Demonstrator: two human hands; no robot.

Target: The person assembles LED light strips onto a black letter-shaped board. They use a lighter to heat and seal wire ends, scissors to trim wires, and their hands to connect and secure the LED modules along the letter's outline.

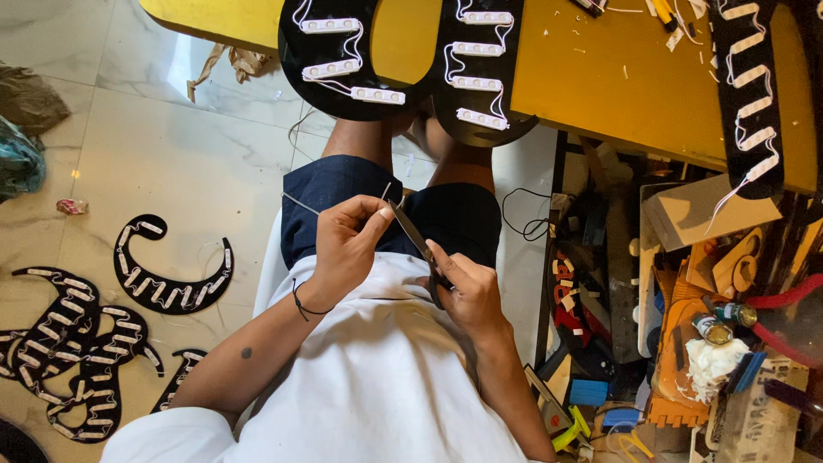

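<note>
Pinching a thin pale wire (380, 199) between thumb and forefinger, my left hand (347, 244) sits over my lap, above the dark blue shorts (326, 193). Its fingers (370, 225) are closed on the wire's end; a longer pale strand trails off to the left across the shorts. My right hand (470, 296) is clenched round the handle end of a dark cutting tool (415, 240), pliers or scissors, I cannot tell which.

What matters is how the tool lies. Its long axis runs on a slant from my right hand, low and to the right, up and to the left, so the tip comes in just beside my left thumb and meets the wire there. The wire stands nearly upright out of the pinch, so the two cross at an angle. The left hand is the nearer one to the wire; the right reaches it only through the tool. Whether the blades are parted or shut at the tip is too small to tell.

Ahead of my knees, a yellow counter (600, 77) carries black letter shapes (343, 60) strung with white light modules. More such shapes (167, 274) lie on the marble floor (189, 154) to my left, well apart from my hands.
</note>
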